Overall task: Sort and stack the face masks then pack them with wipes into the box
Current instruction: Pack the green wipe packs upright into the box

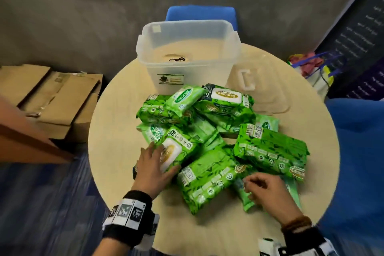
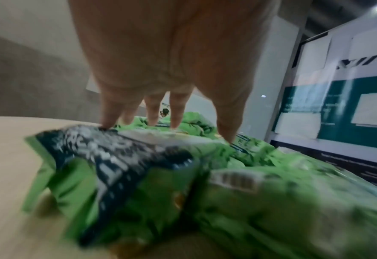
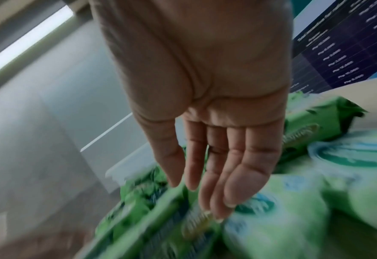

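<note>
Both wrist views are smearing badly, so the print on the nearest packs is blurring past reading there. Down in the clear plastic box (image 1: 188, 52), sitting at twelve o'clock on the round table (image 1: 116, 114), something dark with thin loops is lying on the bottom, too small to identify. The box's front label (image 1: 170, 79) is showing a dark picture, its text illegible. The clear lid (image 1: 259, 85) is lying flat at two o'clock, just beside the box.

"Sanicare" is reading clearly on a small wipes pack (image 1: 185, 97) topping the green pile, and upside down on the white flap of a bigger pack (image 1: 226, 94) beside it. An "80" is showing on the flap-top pack (image 1: 176, 150) at eight o'clock of the pile.

The left hand (image 1: 152, 167) is lying on that pack, fingers straight and spread, fingertips (image 2: 110, 122) pressing its wrapper, grip released. The right hand (image 1: 268, 190) is hovering at five o'clock over the near packs, fingers loosely bent in the head view and nearly straight from the wrist, clasping nothing.
</note>
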